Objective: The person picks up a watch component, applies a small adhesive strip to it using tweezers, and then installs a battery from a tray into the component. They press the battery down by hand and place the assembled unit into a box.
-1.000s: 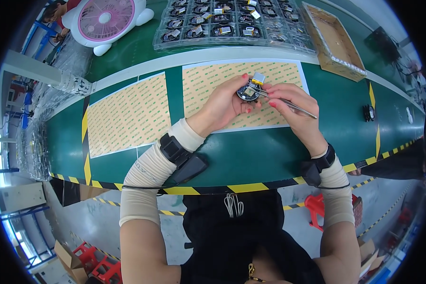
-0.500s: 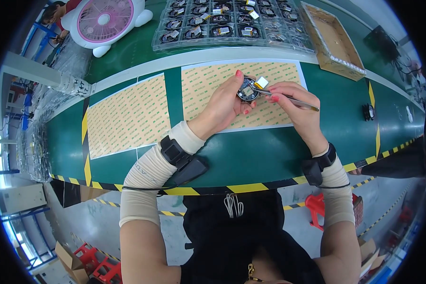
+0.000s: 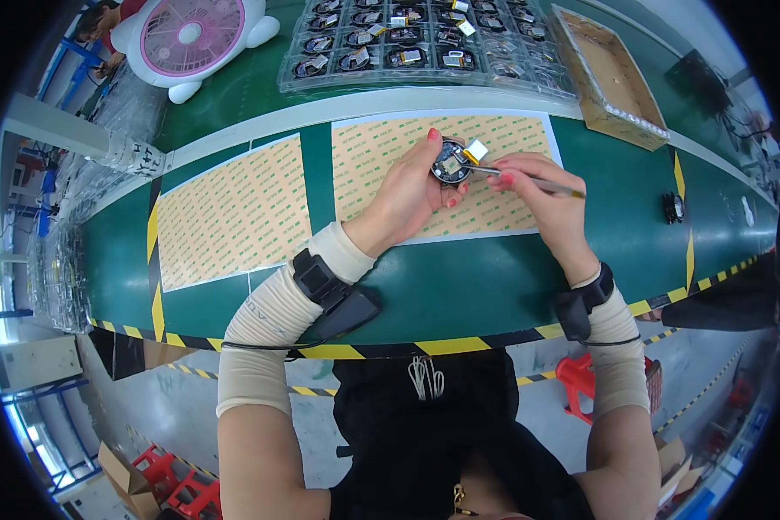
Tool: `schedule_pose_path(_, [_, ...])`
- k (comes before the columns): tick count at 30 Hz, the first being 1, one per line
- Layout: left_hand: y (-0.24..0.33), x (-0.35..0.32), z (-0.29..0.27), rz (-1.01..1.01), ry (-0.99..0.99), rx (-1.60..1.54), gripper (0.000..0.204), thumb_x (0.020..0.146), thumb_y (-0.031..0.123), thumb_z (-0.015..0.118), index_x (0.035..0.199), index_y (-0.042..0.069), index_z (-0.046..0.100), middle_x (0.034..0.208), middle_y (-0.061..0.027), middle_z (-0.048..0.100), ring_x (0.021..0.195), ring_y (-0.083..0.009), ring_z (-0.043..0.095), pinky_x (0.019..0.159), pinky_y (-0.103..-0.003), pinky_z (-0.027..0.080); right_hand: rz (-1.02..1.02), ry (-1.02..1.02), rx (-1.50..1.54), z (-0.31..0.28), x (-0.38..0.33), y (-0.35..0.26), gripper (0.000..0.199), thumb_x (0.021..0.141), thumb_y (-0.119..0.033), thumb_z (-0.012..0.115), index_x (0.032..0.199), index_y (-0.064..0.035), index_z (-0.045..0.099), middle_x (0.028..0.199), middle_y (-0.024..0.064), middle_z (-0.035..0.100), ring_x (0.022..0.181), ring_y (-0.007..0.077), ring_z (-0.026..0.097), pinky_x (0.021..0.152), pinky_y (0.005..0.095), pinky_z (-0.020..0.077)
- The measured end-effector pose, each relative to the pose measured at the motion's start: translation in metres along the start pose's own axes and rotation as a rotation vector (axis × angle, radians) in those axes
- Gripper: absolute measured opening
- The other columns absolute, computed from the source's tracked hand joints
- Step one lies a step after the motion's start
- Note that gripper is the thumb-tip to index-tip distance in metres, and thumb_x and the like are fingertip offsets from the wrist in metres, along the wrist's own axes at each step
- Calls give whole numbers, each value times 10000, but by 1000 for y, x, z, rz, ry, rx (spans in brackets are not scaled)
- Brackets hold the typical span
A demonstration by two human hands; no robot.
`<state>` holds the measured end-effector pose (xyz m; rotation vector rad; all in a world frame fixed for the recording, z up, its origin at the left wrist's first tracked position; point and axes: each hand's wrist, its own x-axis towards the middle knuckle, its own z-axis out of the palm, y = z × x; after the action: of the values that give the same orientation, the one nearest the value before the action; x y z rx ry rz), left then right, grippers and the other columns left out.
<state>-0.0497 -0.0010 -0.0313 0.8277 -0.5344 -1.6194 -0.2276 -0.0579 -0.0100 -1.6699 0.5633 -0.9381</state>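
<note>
The left hand (image 3: 407,189) clasps a round black electronic module (image 3: 447,165) above a tan, green-printed paper sheet (image 3: 494,217); the right hand (image 3: 549,206) pinches a slim silver metal tool (image 3: 556,185), its tip at the module. Delicate work there seems underway, calling next for steadiness. Yellow-black tape (image 3: 451,345) edges the green tabletop (image 3: 459,286); a red plastic stool (image 3: 575,381) stands on the grey floor (image 3: 316,433).

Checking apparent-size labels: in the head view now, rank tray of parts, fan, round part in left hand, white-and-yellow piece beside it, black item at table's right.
1. Tray of parts
2. Fan
3. Round part in left hand
4. White-and-yellow piece and black item: too alike to rank
</note>
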Motion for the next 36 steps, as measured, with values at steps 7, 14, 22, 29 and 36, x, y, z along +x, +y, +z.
schedule_pose_path(7, [1, 0, 0, -45, -121, -73, 389, 961, 354, 291, 1126, 32, 434, 915, -91, 546, 684, -164, 514, 579, -277, 432, 449, 58, 535, -5, 8, -2, 149, 829, 3, 539, 920, 94, 614, 897, 167, 619, 763, 208, 634, 700, 268, 522])
schedule_pose_path(14, [0, 1, 1, 3, -59, -119, 371, 963, 333, 292, 1119, 32, 442, 945, -104, 547, 723, -170, 517, 608, -295, 444, -95, 11, -197, 1, 1, -3, 155, 827, 6, 544, 931, 99, 610, 898, 169, 616, 778, 211, 634, 704, 272, 521])
schedule_pose_path(22, [-2, 1, -5, -51, -110, -159, 358, 963, 317, 296, 1116, 29, 444, 1004, -142, 555, 725, -180, 527, 621, -293, 449, 158, 40, 150, 1, 2, 1, 169, 839, -4, 536, 961, 99, 591, 935, 167, 606, 753, 208, 634, 715, 273, 522])
schedule_pose_path(29, [-1, 2, -5, -103, -147, -129, 361, 966, 304, 277, 1123, 19, 432, 1043, -166, 552, 736, -178, 532, 633, -278, 454, 218, 297, 671, -35, 26, 14, 297, 868, -68, 529, 1114, 93, 488, 942, 147, 605, 840, 191, 610, 786, 269, 503])
schedule_pose_path(36, [-2, 6, 0, -109, -158, -90, 343, 964, 285, 285, 1120, 10, 418, 1069, -202, 548, 738, -179, 547, 654, -283, 480, -181, 753, -595, -137, 68, 52, 228, 895, -88, 495, 1085, 26, 551, 1004, 91, 570, 897, 180, 569, 812, 264, 436])
